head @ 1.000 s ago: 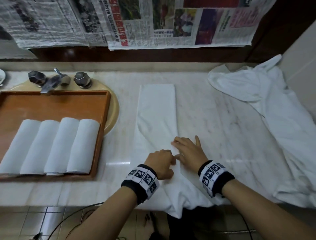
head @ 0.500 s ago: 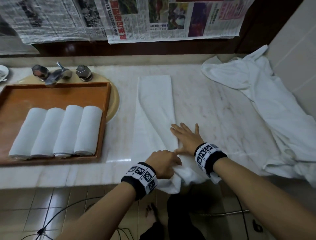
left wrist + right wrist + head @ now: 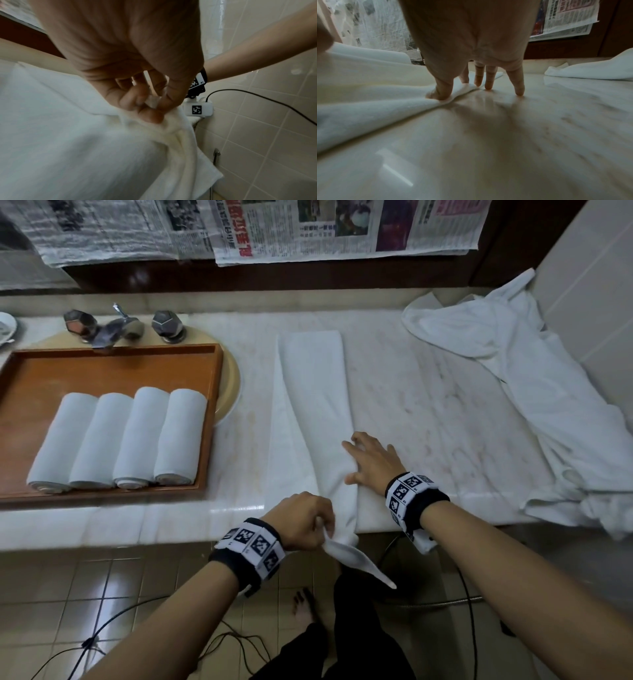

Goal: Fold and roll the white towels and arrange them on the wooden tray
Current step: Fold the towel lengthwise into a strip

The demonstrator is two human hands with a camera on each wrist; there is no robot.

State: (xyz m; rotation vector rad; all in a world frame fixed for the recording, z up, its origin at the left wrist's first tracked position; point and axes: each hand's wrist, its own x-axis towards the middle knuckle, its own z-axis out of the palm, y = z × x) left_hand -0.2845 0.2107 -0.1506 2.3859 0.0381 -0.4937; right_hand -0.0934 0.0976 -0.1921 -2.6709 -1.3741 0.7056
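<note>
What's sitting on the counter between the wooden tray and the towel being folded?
Nothing: in the head view only bare marble counter separates the wooden tray from the folded towel, apart from the sink rim showing past the tray.

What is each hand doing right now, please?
Left hand: closed, pinching the near end of the folded towel.
Right hand: open, fingers spread, pressing the towel's right edge on the counter.

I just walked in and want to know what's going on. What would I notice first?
First, the two hands at the front edge of the counter: the left hand pinches the end of a long folded towel, while the right hand lies flat on its side edge. To the left, four rolled towels lie side by side on a wooden tray. On the right, a big heap of white cloth spreads over the counter.
</note>
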